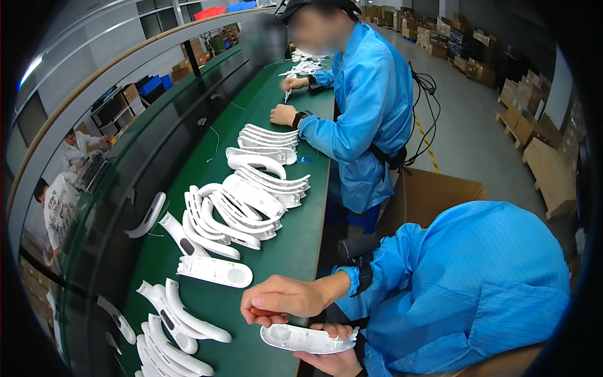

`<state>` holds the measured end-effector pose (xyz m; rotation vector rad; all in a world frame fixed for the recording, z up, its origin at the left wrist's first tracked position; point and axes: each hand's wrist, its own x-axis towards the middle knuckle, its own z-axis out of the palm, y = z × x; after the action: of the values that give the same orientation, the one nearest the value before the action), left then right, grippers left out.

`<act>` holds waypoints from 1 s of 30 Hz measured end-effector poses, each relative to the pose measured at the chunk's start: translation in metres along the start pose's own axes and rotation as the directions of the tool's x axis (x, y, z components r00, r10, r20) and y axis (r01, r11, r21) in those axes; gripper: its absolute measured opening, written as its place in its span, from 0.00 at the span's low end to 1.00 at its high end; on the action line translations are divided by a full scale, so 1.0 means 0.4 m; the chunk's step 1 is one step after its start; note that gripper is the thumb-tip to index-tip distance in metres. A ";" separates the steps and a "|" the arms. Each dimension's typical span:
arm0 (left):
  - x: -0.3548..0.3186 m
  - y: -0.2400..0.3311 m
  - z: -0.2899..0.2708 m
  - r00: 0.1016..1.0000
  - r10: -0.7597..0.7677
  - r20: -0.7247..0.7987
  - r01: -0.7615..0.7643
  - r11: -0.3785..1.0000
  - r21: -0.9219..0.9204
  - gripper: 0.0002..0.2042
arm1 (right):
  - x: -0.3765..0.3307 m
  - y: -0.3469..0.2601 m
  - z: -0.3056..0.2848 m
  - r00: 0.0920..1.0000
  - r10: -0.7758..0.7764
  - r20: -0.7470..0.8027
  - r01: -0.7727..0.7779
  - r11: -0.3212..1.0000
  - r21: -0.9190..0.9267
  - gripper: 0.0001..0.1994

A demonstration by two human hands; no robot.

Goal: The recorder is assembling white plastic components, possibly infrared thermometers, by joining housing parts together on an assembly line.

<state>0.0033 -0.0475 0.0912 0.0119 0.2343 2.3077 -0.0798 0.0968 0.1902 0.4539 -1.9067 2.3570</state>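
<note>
Low in the head view, my left hand (pixel 334 359) grips a long white plastic shell (pixel 308 339) from below, its fingers curled over the upper edge. The shell lies level, inner side up, with a round patch of small holes at its left end. Just above that end, my right hand (pixel 286 298) is closed around a small red-orange object (pixel 264 311). Most of this object is inside the fist, so its kind and tip are hidden. On the bench nearby lies another white shell (pixel 215 271) with a similar perforated patch.
The green bench (pixel 295 245) carries several curved white casings (pixel 242 207) in rows, with more casings (pixel 166 345) at lower left. Beyond them, a co-worker in blue (pixel 370 94) handles a small white part. A cardboard box (pixel 433 195) stands beside the bench. Pallets with cartons line the far right.
</note>
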 end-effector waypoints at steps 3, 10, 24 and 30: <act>0.008 -0.008 0.029 0.993 0.074 -0.095 -0.068 0.995 0.068 0.34 | 0.007 -0.027 0.047 0.998 0.059 0.018 -0.061 0.986 0.155 0.19; 0.011 -0.008 0.037 0.943 0.135 -0.305 -0.117 0.990 0.076 0.33 | -0.009 0.056 0.098 0.999 0.028 0.035 -0.034 0.984 0.174 0.19; 0.014 -0.002 -0.002 0.925 0.128 -0.358 -0.116 0.992 0.054 0.33 | -0.013 0.074 0.109 0.996 -0.081 0.026 0.079 0.993 0.087 0.13; 0.010 -0.001 -0.048 0.977 0.070 -0.200 -0.073 0.997 -0.006 0.33 | 0.012 0.075 0.124 0.986 -0.126 0.109 0.130 0.991 -0.038 0.10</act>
<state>-0.0008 -0.0477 0.0719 -0.2223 0.3252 2.3827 -0.0828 0.0415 0.1725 0.6900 -1.9072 2.2467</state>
